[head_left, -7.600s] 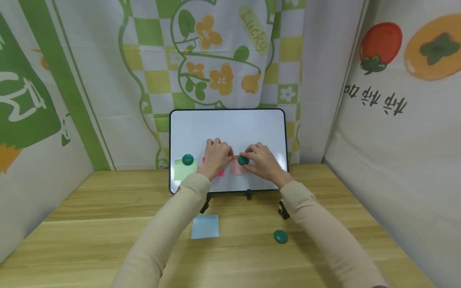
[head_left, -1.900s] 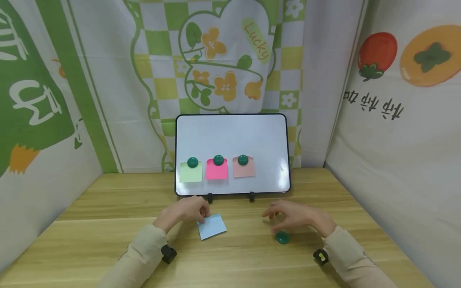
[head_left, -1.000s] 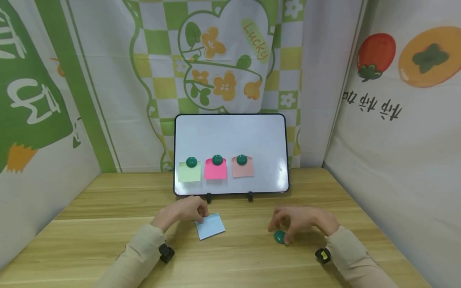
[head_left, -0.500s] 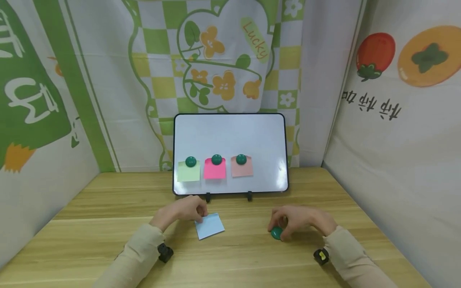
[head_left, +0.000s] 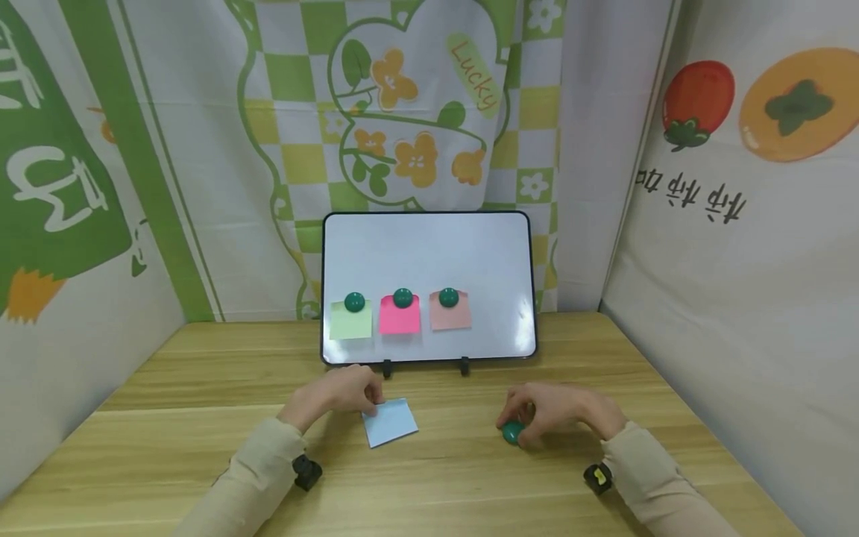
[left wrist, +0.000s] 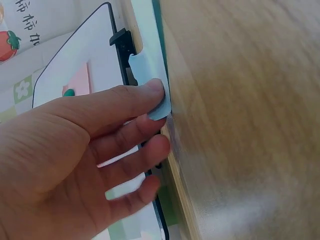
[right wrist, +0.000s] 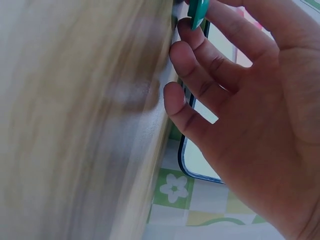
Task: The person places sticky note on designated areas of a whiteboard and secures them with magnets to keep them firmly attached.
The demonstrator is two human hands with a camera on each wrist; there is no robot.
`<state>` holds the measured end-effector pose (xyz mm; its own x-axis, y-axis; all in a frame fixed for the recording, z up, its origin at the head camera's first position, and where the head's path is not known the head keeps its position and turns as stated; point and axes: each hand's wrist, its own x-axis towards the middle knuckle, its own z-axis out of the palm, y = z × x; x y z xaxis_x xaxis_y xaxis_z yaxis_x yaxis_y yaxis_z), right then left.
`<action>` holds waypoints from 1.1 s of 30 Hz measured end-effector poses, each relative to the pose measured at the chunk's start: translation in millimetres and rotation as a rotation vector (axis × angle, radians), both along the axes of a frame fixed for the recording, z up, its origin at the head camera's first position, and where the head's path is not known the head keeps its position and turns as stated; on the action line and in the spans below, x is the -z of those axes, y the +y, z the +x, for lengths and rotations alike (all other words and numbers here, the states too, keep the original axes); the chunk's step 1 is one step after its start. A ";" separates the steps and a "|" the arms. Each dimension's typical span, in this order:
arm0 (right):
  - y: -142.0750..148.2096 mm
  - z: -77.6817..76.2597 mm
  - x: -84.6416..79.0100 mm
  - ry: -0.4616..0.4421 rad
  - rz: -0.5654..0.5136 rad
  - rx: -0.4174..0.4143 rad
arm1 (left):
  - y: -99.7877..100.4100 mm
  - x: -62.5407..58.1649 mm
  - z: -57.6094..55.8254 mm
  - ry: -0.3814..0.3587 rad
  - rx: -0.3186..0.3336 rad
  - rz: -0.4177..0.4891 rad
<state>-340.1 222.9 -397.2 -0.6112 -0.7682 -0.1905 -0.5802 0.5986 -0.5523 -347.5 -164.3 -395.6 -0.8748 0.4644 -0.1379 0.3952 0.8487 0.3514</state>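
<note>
In the head view my left hand pinches the upper left corner of a light-blue sticky note low over the wooden table. The left wrist view shows the thumb laid on that note, the other fingers loosely bent below it. To the right, my right hand grips a round green magnet between thumb and fingers, close over the tabletop. Only part of this magnet shows at the top of the right wrist view, by the fingertips.
Behind the hands a whiteboard stands on small black feet. Green magnets hold a pale green note, a hot pink note and a dusty pink note on it. Printed curtains surround the wooden table.
Both hands have come down from the whiteboard to the table. The left hand has taken the blue note by its corner. The right hand has closed on the magnet, which has shifted slightly left.
</note>
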 end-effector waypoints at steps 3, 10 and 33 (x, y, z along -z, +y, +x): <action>-0.8 1.2 -1.6 0.009 -0.002 0.000 | 0.5 -2.2 1.9 0.039 0.026 0.006; 0.8 -0.6 0.3 0.044 -0.012 -0.012 | 7.4 -6.4 -0.1 0.095 0.091 0.061; -1.5 -2.4 -3.8 0.148 -0.051 0.016 | 69.4 -33.5 -33.4 0.470 0.144 0.091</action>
<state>-342.5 221.5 -393.4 -0.6419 -0.7646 -0.0579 -0.6485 0.5816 -0.4911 -380.9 -94.9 -362.2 -0.7588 0.5768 0.3025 0.6394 0.7481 0.1774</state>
